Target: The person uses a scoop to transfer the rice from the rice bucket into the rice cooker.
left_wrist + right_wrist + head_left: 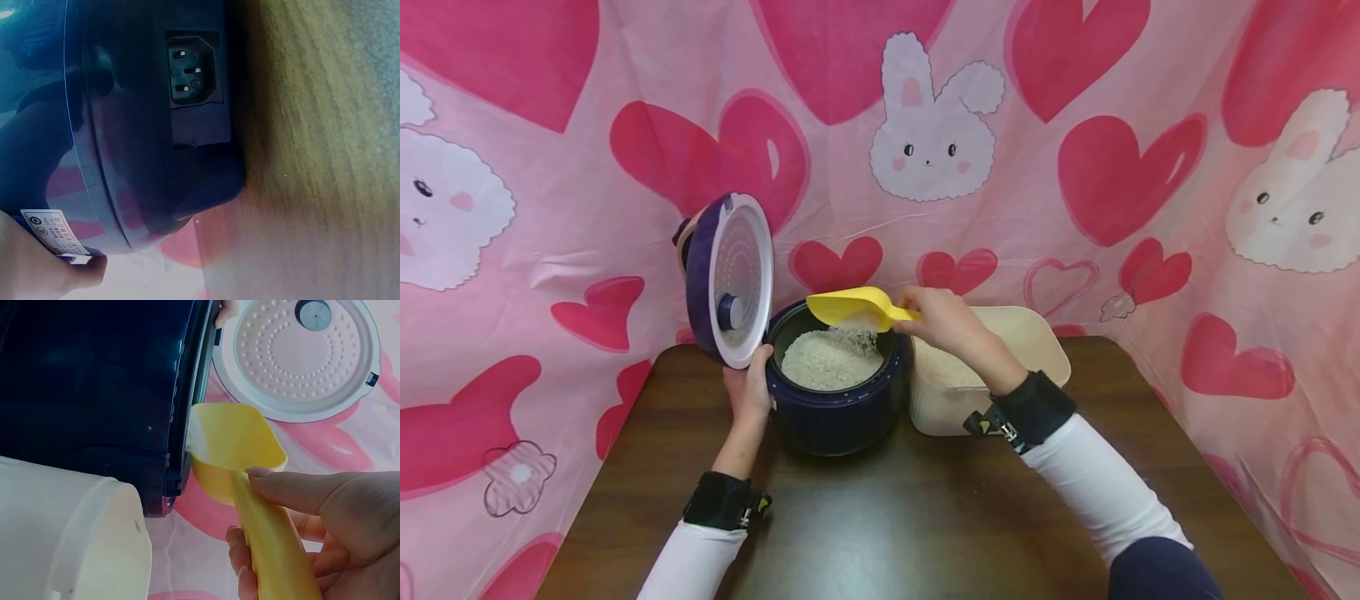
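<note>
A dark blue rice cooker (838, 425) stands with its lid (730, 283) swung up to the left. White rice (827, 360) fills much of its inner pot. My left hand (749, 385) grips the cooker's hinge side, thumb at the rim beside the lid; the lid hides some of its fingers. With my right hand (947, 321) I hold a yellow scoop (850, 306) by its handle, tipped over the pot. Loose rice grains fall from the scoop onto the heap. In the right wrist view, the thumb lies along the top of the scoop's handle (275, 550).
A cream-coloured bin (951, 412) with rice inside stands close on the cooker's right, under my right forearm. The cooker's power socket (194, 72) faces the left wrist camera. A pink heart-and-rabbit cloth (842, 183) hangs behind the brown wooden table (865, 533).
</note>
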Demonstrator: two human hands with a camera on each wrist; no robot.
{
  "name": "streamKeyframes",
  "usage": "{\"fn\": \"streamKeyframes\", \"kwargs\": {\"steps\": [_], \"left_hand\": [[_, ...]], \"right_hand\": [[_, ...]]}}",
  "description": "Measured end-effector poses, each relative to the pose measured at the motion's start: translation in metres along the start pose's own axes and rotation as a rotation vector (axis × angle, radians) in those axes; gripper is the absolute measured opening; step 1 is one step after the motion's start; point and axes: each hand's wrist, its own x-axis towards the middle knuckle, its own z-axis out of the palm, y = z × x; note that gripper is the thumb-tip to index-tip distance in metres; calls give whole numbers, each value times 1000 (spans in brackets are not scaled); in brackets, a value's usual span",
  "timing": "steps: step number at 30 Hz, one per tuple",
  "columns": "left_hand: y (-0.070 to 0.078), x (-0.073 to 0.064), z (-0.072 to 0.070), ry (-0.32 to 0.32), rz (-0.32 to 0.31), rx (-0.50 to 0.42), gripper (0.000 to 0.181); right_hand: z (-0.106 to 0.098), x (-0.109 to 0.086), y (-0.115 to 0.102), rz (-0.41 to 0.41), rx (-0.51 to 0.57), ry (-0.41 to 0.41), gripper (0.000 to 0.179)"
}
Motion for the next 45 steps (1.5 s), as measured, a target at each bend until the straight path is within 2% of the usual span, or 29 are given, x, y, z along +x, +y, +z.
{"fn": "streamKeyframes", "kwargs": {"steps": [12, 19, 24, 28, 32, 36, 39, 45], "left_hand": [[1, 1, 1, -3, -3, -6, 34], [1, 0, 3, 5, -3, -18, 33], [1, -1, 3, 3, -7, -22, 29], [0, -1, 2, 6, -9, -23, 28], [0, 0, 1, 13, 5, -26, 29], [0, 0, 1, 11, 8, -17, 30], [-1, -1, 0, 11, -2, -10, 29], [1, -1, -1, 4, -3, 3, 27]], "right_hand": [[1, -2, 1, -3, -12, 2, 36], [-1, -6, 9, -11, 50, 4, 33], [-5, -11, 26, 35, 136, -28, 33], [-9, -17, 45, 89, 234, -83, 37], [-13, -24, 63, 91, 369, -136, 35], [-18, -34, 79, 88, 458, -178, 35], [-23, -44, 89, 112, 460, -196, 37], [-33, -63, 112, 158, 408, -156, 36]]}}
